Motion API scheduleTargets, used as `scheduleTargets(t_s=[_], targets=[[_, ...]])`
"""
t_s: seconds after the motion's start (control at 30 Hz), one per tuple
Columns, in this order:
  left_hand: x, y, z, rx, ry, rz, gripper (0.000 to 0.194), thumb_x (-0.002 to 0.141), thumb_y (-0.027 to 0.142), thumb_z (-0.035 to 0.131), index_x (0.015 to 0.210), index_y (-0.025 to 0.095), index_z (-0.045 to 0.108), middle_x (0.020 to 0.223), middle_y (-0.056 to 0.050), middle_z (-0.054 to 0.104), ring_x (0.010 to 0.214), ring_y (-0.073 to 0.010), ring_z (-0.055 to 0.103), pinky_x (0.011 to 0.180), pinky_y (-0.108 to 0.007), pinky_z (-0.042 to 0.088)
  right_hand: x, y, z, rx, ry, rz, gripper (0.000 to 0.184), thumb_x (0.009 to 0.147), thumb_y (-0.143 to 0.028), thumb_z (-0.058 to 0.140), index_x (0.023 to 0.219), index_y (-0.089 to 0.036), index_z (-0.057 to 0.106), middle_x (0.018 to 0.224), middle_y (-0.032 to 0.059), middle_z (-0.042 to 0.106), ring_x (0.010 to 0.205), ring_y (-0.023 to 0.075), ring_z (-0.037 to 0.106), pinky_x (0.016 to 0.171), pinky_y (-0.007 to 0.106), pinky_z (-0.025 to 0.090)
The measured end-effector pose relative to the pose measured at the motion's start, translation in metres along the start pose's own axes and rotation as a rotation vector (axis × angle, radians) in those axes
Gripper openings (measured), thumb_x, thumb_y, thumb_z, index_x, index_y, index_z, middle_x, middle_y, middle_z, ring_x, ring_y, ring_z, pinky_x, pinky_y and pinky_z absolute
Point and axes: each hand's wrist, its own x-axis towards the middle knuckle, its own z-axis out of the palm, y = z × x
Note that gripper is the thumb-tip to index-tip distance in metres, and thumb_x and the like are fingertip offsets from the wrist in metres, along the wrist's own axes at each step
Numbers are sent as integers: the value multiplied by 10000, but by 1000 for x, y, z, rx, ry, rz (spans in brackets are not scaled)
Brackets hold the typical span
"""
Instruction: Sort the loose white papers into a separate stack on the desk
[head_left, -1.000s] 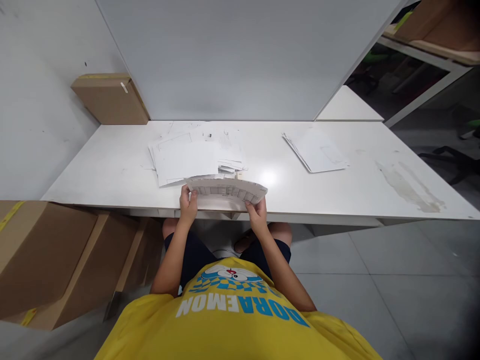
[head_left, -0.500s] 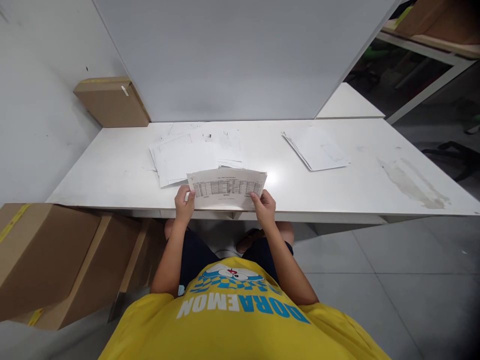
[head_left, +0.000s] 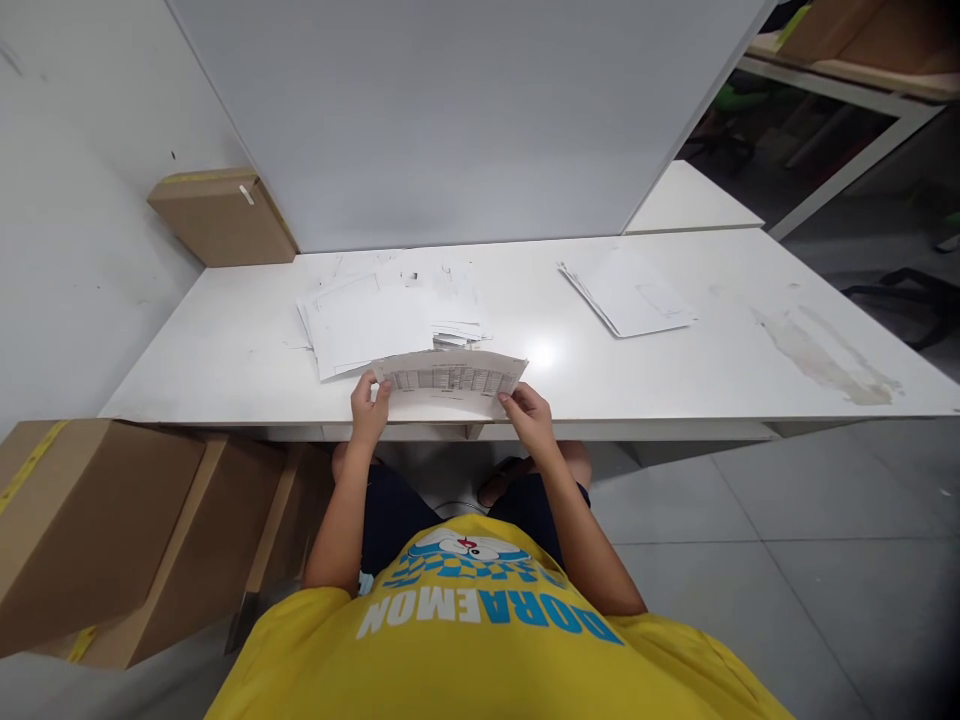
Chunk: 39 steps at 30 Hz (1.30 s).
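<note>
A printed sheet of paper (head_left: 442, 395) with a table of small text is held up over the front edge of the desk, bowed between both hands. My left hand (head_left: 370, 408) pinches its left edge, thumb in front. At the right edge, my right hand (head_left: 529, 412) grips it between thumb and fingers. The print is too small to read. Just behind the sheet lies a spread of loose papers (head_left: 367, 322), partly hidden by it. Farther right on the desk rests a second stack of papers (head_left: 637, 295).
The white desk (head_left: 600, 385) backs onto a tall pale panel (head_left: 420, 120). A cardboard box (head_left: 225, 220) stands at its back left corner. Large cardboard boxes (head_left: 97, 530) fill the floor at the left. An office chair (head_left: 911, 295) is at the far right.
The top of the paper has tipped and bowed, so its print looks flatter and more foreshortened. Both hands keep their hold. The camera view has shifted slightly.
</note>
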Motion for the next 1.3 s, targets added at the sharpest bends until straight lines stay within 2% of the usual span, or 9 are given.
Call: scheduleTargets(t_s=[0.13, 0.27, 0.43, 0.6, 0.73, 0.9, 1.03, 1.2, 1.3], targets=[[-1, -2, -1, 10, -104, -18, 485, 884, 622, 537, 979, 164, 665, 918, -74, 700, 900, -219, 645, 790, -304, 487, -2, 0, -1, 28, -42, 21, 322, 848, -499, 637, 1037, -240, 667, 998, 61, 731, 933, 227, 673, 817, 352, 531], [-1, 0, -2, 38, -102, -26, 448, 887, 598, 540, 840, 165, 647, 804, -45, 674, 792, -187, 619, 726, -271, 466, -2, -5, -1, 67, -16, 27, 354, 844, -520, 643, 1072, -249, 646, 1048, 68, 732, 998, 237, 676, 868, 369, 536], [-1, 7, -2, 73, -102, -49, 522, 865, 620, 551, 586, 188, 460, 560, 29, 438, 571, -116, 425, 562, -231, 354, 0, -12, -2, 130, 14, 45, 395, 809, -541, 677, 1076, -253, 634, 1069, 69, 734, 1028, 242, 677, 895, 374, 535], [-3, 7, -2, -35, -106, -158, 626, 812, 660, 594, 512, 200, 294, 506, 54, 249, 500, -88, 255, 482, -234, 227, 0, -20, -2, 252, -1, 132, 478, 766, -515, 718, 1153, -262, 595, 1113, 65, 729, 1079, 251, 667, 916, 388, 533], [-10, 8, -4, -90, -138, -218, 571, 793, 662, 616, 537, 186, 433, 528, 33, 384, 518, -102, 359, 493, -231, 304, -4, -29, -4, 340, -10, 234, 503, 724, -462, 748, 1151, -254, 581, 1088, 59, 739, 1056, 258, 678, 916, 401, 531], [-26, 21, 1, -225, -193, -355, 406, 798, 571, 676, 734, 176, 612, 685, -2, 585, 676, -146, 546, 619, -232, 452, -17, -34, -17, 384, -22, 294, 466, 717, -401, 755, 1140, -268, 615, 1097, 41, 739, 1075, 261, 671, 911, 395, 531], [-43, 36, 17, -351, -218, -486, 378, 812, 542, 664, 898, 175, 649, 837, -29, 679, 766, -165, 621, 706, -254, 504, -31, -33, -30, 406, -49, 392, 408, 745, -411, 740, 1121, -271, 666, 1137, 35, 731, 1087, 265, 667, 899, 376, 541], [-67, 51, 36, -355, -170, -654, 387, 772, 523, 687, 883, 154, 647, 804, -40, 711, 730, -181, 657, 660, -263, 511, -49, -30, -51, 259, -72, 590, 455, 687, -526, 766, 1042, -243, 734, 1074, 52, 753, 984, 291, 700, 802, 389, 574], [-78, 58, 44, -360, -220, -696, 438, 773, 515, 689, 993, 139, 643, 840, -58, 732, 727, -195, 681, 662, -280, 524, -54, -32, -67, 216, -20, 607, 481, 635, -539, 802, 1000, -229, 755, 1018, 56, 766, 924, 284, 713, 805, 394, 577]])
